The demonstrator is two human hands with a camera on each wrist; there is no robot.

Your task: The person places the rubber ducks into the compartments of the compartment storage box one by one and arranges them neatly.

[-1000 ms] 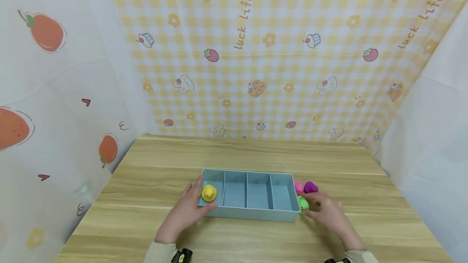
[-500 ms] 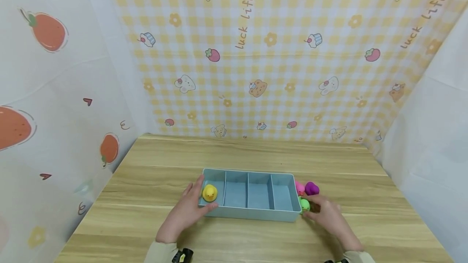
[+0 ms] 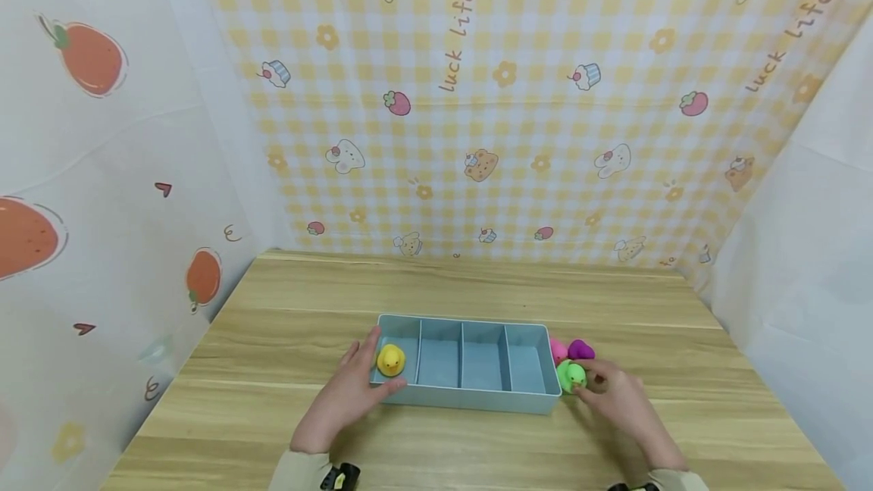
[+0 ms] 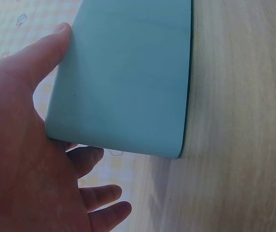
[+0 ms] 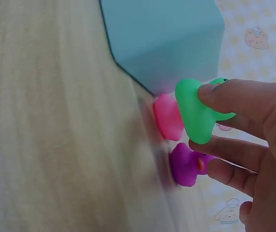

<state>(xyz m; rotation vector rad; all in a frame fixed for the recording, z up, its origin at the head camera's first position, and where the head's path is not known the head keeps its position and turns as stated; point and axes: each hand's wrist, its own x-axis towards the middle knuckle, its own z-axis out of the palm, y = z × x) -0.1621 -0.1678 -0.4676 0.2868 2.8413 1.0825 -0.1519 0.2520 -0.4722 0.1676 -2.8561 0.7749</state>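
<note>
A light blue box (image 3: 470,398) with several compartments lies lengthwise on the table. A yellow toy duck (image 3: 391,360) sits in its leftmost compartment. My left hand (image 3: 346,394) rests against the box's left end, thumb across the front rim and the other fingers loosely extended along the end. Beyond the box's right end, my right hand (image 3: 617,398) pinches a green toy duck (image 5: 193,108) between thumb and fingers. In the right wrist view the duck is raised off the table. Close behind it on the table are a pink toy duck (image 5: 169,118) and a purple toy duck (image 5: 185,164).
The wooden table (image 3: 450,453) extends around the box on all sides. At its back edge hangs a yellow checked cloth (image 3: 491,127), with a white printed cloth (image 3: 136,127) on the left and a plain white one (image 3: 798,286) on the right.
My right hand has gripped the green duck and lifted it slightly, moving a little away from the box's end. My left hand, the box and the yellow duck have stayed in place.
</note>
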